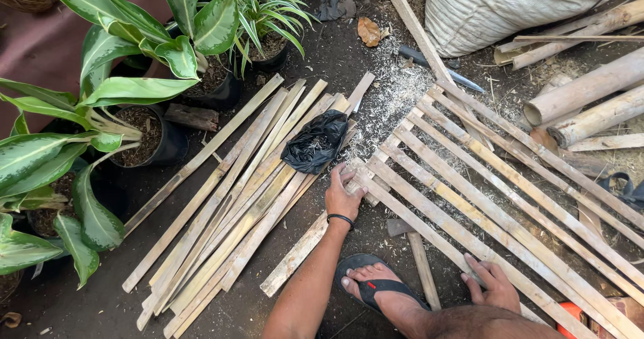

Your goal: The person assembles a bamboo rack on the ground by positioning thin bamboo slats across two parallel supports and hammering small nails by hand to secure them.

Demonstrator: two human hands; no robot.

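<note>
My left hand (343,197) lay palm down near the middle of the frame, fingers spread loosely over the near end of a bamboo slat (305,244) where it met the corner of the lattice (510,205); it pressed on the slat rather than gripping it. A dark band (341,218) circled that wrist. My right hand (493,284) rested low and right of centre, open and flat, fingers splayed on one of the lattice's long strips, holding nothing. Between the two hands my foot in a black sandal (376,286) stood on the dirt ground (268,305), with a short offcut of wood (424,270) just beside it.

The lattice ran from the centre down to the lower right corner, long pale strips laid side by side with crosspieces over them near its upper end. Just above my left hand a crumpled black plastic bag (315,141) sat on top of a loose pile of split slats (228,205), which fanned from the centre toward the lower left. Pale shavings (389,94) were scattered on the ground above the lattice.

Further out, potted plants (134,84) with broad green-and-white leaves filled the left side and upper left. Round bamboo poles (583,94) lay at the right edge, and a white woven sack (510,7) sat in the upper right
</note>
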